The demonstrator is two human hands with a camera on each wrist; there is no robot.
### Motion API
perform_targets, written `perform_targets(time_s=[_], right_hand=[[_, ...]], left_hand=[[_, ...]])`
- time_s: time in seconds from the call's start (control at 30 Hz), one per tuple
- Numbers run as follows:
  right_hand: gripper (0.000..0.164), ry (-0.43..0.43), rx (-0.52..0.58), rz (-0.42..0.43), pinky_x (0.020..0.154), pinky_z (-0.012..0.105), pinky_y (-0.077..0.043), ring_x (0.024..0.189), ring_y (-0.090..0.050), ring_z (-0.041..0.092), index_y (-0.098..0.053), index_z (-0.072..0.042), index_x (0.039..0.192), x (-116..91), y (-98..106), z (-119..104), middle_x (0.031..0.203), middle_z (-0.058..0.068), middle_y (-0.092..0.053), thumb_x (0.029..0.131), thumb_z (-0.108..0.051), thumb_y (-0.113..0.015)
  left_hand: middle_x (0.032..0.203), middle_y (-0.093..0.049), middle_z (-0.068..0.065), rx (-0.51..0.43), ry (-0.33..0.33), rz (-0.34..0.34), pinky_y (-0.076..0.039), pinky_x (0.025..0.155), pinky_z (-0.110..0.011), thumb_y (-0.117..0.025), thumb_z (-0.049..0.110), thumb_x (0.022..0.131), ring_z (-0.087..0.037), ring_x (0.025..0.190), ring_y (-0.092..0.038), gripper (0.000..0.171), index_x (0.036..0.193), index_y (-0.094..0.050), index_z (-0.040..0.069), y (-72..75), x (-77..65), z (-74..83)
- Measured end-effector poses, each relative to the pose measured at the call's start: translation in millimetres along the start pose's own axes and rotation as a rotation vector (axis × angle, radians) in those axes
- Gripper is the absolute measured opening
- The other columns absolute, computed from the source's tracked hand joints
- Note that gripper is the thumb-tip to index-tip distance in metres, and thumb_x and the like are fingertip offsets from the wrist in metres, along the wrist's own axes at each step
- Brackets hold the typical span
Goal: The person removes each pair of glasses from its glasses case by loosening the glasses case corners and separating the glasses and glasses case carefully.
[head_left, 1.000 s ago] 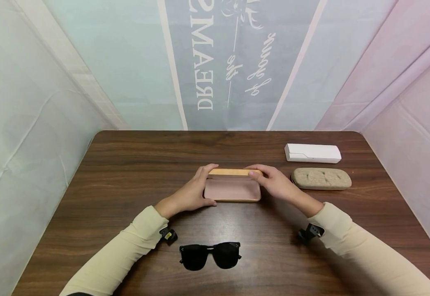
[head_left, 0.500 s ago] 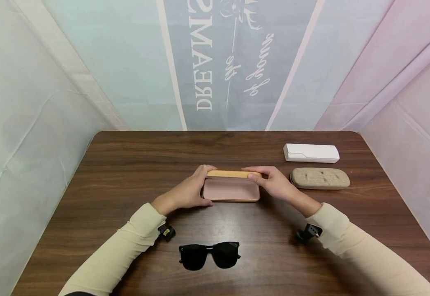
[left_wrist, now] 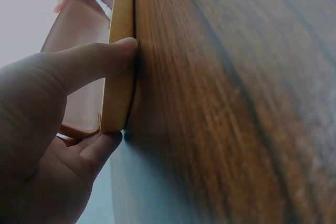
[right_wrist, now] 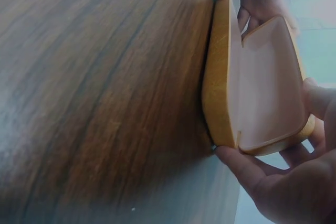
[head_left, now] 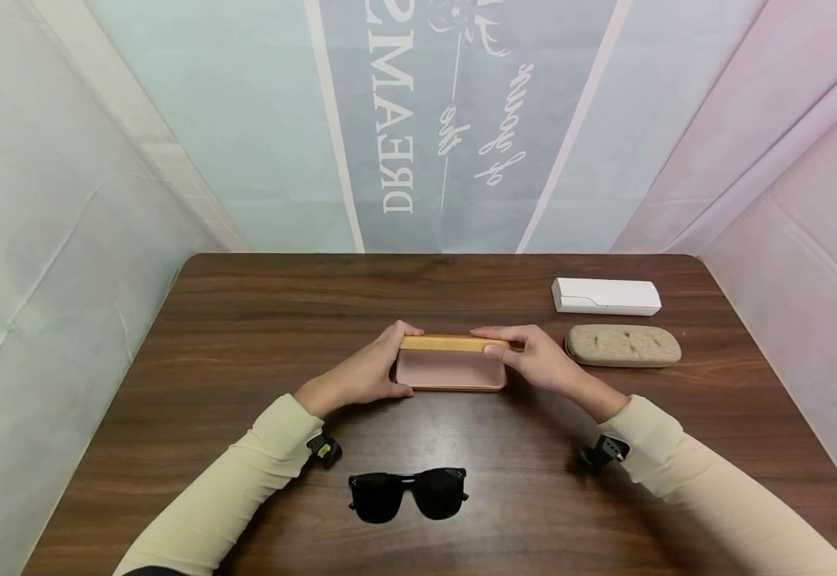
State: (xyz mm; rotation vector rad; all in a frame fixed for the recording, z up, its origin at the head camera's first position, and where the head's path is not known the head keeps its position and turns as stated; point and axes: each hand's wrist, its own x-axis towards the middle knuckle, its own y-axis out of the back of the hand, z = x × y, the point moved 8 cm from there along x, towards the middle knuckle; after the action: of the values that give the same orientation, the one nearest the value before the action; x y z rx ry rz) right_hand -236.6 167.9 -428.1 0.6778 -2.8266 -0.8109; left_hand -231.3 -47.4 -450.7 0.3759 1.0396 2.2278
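A yellow glasses case point(head_left: 450, 343) with a pale pink lining stands partly open on the table in the head view, its lid raised at the far side. My left hand point(head_left: 366, 373) grips the case's left end, thumb at the front edge of the base. At the right end, my right hand point(head_left: 539, 360) holds the lid's edge between thumb and fingers. In the right wrist view, another finger touches the base's end, and the lining point(right_wrist: 270, 87) shows bare. Black sunglasses point(head_left: 438, 494) lie nearer to me on the table, apart from both hands.
To the right on the wooden table point(head_left: 274, 296) lie a beige fabric glasses case point(head_left: 623, 346) and, behind it, a white oblong case point(head_left: 606, 297). A printed cloth point(head_left: 447, 120) hangs behind the table's far edge, with pale sheets at both sides.
The lid of the yellow glasses case has tipped slightly towards me, narrowing the opening. Both hands have kept their hold and barely moved; the sunglasses lie where they were.
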Motion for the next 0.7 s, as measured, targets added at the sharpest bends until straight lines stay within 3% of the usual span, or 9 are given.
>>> perform_targets(time_s=[0.27,0.53,0.7], right_hand=[[0.035,0.063,-0.072,0.006,0.097,0.038,-0.051,0.132,-0.055,0.028,-0.07,-0.01,0.132,-2,-1,-3,0.137,0.007,-0.064,0.097,-0.015,-0.07],[0.04,0.114,-0.095,-0.02,0.099,0.02,-0.045,0.134,-0.054,0.028,-0.069,-0.01,0.133,-5,-2,-2,0.139,0.007,-0.063,0.093,-0.011,-0.074],[0.043,0.16,-0.145,-0.023,0.098,0.015,-0.042,0.134,-0.053,0.029,-0.071,-0.01,0.13,-11,-8,-1,0.141,0.007,-0.061,0.089,-0.011,-0.079]], left_hand=[[0.152,-0.041,-0.014,-0.003,-0.001,-0.004,-0.042,0.11,-0.044,-0.087,0.017,0.083,-0.028,0.138,-0.045,0.077,0.14,-0.037,0.009,0.4,1.0,0.2],[0.141,-0.05,-0.014,0.017,-0.014,0.019,-0.047,0.103,-0.042,-0.091,0.016,0.078,-0.026,0.125,-0.054,0.07,0.13,-0.044,0.01,2.2,0.9,4.1],[0.132,-0.052,-0.012,0.02,-0.014,0.013,-0.048,0.099,-0.039,-0.089,0.014,0.08,-0.022,0.116,-0.055,0.06,0.124,-0.049,0.012,0.6,0.2,4.8]])
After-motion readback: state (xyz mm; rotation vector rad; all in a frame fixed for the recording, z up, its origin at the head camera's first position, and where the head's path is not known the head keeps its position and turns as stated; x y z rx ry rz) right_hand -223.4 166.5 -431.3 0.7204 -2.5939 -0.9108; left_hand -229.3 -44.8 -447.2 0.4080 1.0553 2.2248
